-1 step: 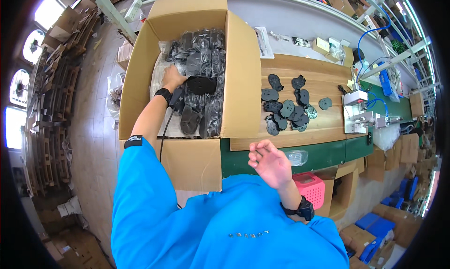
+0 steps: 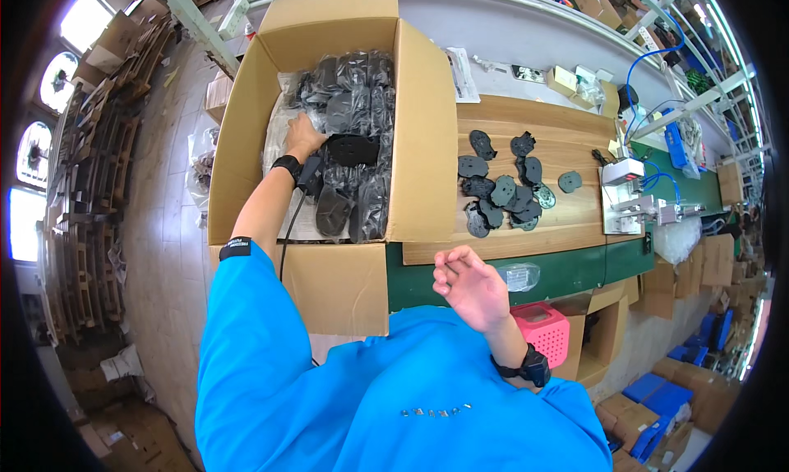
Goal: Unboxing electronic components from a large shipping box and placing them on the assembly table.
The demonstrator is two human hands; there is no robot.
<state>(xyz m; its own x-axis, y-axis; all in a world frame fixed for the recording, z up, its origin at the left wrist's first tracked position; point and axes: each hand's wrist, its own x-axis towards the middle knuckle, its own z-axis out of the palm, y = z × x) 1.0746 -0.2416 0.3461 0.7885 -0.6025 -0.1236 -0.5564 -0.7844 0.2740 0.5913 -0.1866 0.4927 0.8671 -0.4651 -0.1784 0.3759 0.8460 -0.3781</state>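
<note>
The left hand [image 2: 302, 135] is inside the brown rectangular cardboard box [image 2: 423, 135], thumb beside the black flat plastic part [image 2: 355, 150] toward the right edge; I cannot tell if it clamps. The right hand [image 2: 475, 289], fingers half curled and apart, is near the front edge of the long green desk [image 2: 411, 284]. Black rounded plastic pieces [image 2: 503, 191] lie toward the left edge of the brown flat wooden board [image 2: 567, 135]

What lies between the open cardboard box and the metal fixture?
In the head view, a loose cluster of black parts, plus one lone part nearer the fixture, all on the wooden board.
</note>
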